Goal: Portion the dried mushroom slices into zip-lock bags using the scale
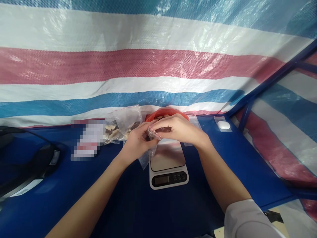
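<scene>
Both hands meet above the far end of a white digital kitchen scale [168, 162]. My left hand [137, 140] is closed around a clear plastic bag [146, 159], whose lower corner hangs beside the scale. With fingers bent and pressed together, my right hand [173, 127] grips the bag's upper edge. What the bag contains is hidden by the hands. Just behind them is an orange-red bowl [182, 114] with pale and brown dried pieces in it, partly covered by my right hand. The scale's display looks dark.
Clear bags of dried brown pieces [112, 131] lie left of the hands, next to a blurred-out packet [90, 138]. A black device [42, 158] with a cable sits further left. On the right is a small bag with a white round object [223, 125]. Striped sheeting [123, 66] backs the blue table [119, 205].
</scene>
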Demonstrator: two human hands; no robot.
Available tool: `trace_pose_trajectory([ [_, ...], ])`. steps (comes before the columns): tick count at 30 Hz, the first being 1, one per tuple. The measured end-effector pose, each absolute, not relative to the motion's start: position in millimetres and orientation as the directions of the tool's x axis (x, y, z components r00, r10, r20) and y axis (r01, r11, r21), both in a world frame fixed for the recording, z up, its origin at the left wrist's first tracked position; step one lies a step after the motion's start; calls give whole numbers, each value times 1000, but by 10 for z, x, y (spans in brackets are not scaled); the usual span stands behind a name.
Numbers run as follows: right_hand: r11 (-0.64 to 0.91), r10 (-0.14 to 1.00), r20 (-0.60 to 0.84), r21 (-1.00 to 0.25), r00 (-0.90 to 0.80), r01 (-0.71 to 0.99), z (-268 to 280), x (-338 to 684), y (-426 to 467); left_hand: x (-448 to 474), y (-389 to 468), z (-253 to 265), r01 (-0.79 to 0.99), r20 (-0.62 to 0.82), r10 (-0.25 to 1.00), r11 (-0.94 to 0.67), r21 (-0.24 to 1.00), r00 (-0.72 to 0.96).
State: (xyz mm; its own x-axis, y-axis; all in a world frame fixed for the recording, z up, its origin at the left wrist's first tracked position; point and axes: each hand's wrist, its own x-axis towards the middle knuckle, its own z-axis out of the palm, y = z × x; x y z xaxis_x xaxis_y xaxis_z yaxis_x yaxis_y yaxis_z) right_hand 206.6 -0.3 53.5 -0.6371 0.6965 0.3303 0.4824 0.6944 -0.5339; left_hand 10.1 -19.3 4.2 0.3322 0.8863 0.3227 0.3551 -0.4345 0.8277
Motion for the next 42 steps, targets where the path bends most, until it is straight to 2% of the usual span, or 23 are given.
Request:
trace_pose_trajectory([
  [3,700,662,362,-610,-656,371,509,2127,48,79,-171,6,346,336,894,-429,834,298],
  [5,685,678,383,-638,-628,351,482,2190,104,58,-153,-17,368,322,911,-400,839,257],
  [7,651,722,378,-654,-579,385,437,2256,174,33,-136,-30,391,290,931,-357,849,220],
  [10,544,824,286,-643,-490,540,320,2314,289,-5,-118,-24,396,258,945,-319,861,201],
  [13,429,896,142,-518,-421,740,150,2269,377,-31,-112,-3,412,235,953,-296,862,191],
  [16,346,938,101,-336,-332,876,-15,2133,410,-37,-112,9,437,212,961,-269,859,176],
  [20,288,958,59,-169,-282,943,-147,1952,399,-28,-110,10,429,178,966,-244,870,189],
  [24,232,972,47,-112,-228,966,-197,1874,381,-20,-112,16,417,184,965,-247,875,184],
  [30,252,968,39,-155,-249,955,-224,1875,382,-17,-108,1,426,202,964,-257,867,171],
  [38,276,961,69,-286,-268,918,-266,1944,432,-13,-108,2,397,211,962,-263,879,170],
  [42,299,954,93,-403,-286,865,-249,1991,463,-10,-120,18,382,201,965,-252,889,168],
])
